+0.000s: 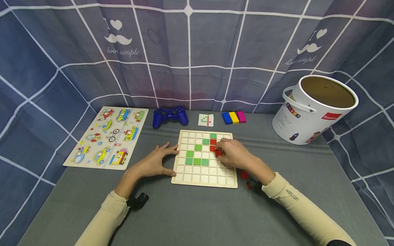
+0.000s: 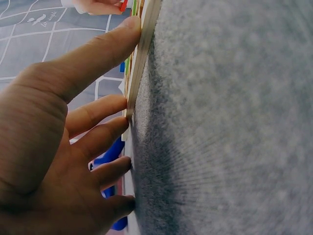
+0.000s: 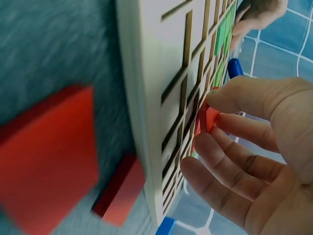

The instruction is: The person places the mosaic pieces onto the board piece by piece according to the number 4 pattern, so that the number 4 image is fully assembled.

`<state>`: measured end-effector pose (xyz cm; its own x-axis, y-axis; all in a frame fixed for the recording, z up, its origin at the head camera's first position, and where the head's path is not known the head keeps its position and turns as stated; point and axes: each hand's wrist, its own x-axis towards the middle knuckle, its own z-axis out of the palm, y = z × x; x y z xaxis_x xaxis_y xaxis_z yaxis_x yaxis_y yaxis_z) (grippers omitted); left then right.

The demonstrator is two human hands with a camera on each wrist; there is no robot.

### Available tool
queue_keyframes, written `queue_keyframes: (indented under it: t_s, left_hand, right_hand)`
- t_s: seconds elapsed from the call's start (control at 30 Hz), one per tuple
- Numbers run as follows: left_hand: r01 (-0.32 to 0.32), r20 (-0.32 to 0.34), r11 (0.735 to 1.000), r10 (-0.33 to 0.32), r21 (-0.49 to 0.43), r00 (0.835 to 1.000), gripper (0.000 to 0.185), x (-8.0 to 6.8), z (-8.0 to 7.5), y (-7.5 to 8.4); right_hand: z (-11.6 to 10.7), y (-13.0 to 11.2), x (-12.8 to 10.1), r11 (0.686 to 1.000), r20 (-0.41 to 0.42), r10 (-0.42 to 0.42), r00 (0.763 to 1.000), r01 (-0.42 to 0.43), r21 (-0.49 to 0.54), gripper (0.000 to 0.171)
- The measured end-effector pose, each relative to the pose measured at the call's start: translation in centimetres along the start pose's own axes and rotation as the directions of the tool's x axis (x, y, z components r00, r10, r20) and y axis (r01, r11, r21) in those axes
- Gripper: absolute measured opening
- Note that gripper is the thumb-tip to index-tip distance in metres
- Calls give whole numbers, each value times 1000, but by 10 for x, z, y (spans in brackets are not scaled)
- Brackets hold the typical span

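1. Your right hand (image 1: 232, 153) sits over the right part of the wooden grid board (image 1: 204, 172), and its thumb and forefinger pinch a small red tile (image 1: 218, 152); the right wrist view shows that tile (image 3: 209, 117) held edge-on just above the board's squares.
2. Two more red tiles (image 1: 213, 141) already lie in the board's cells directly behind the one you hold, in one column.
3. Green tiles (image 1: 197, 161) fill several cells to the left of the red ones, forming a stepped shape.
4. Your left hand (image 1: 155, 162) is spread with straight fingers and holds nothing; its fingertips (image 2: 128, 29) press against the left edge of the board, palm resting on the grey desk (image 1: 197, 215).
5. Spare red tiles (image 1: 244, 175) lie on the desk just beside the board's right edge, under your right wrist.
6. Behind the board, a small pattern card (image 1: 206, 120) lies on the desk, with a blue game controller (image 1: 170, 116) to its left and a row of blue, yellow and magenta blocks (image 1: 234, 117) to its right.
7. A vehicle puzzle board (image 1: 107, 137) lies at the far left, and a white bucket (image 1: 311, 111) stands tilted at the far right.
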<state>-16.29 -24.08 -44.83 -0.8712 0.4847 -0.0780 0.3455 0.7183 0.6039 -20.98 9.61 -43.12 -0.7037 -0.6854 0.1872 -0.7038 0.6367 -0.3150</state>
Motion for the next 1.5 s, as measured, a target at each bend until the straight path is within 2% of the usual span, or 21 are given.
queue_keyframes:
  t_s: [0.23,0.6,0.83,0.97,1.33,1.5]
  left_hand:
    - [-5,0,1000,5,3,1000,89,0,-1,3]
    - [-18,0,1000,18,6,1000,87,1,0,1]
    - [-21,0,1000,21,-6,1000,87,2,3,2]
    - [-17,-2,1000,17,-8,1000,87,1,4,1]
    - [-5,-2,1000,5,-4,1000,88,-1,2,1]
    - [-4,-4,1000,4,-3,1000,88,-1,2,0]
  right_hand:
    - [6,-9,8,999,18,-28,999,28,-21,14]
    - [3,-15,11,998,57,12,998,-9,-55,13]
    - [-3,-10,2,999,42,20,999,-18,-31,14]
    - [-13,-1,-9,998,40,48,998,-47,-49,18]
    - [-39,20,-38,985,186,154,970,-136,-107,30]
    - [-39,21,-46,987,240,146,960,-127,-94,22]
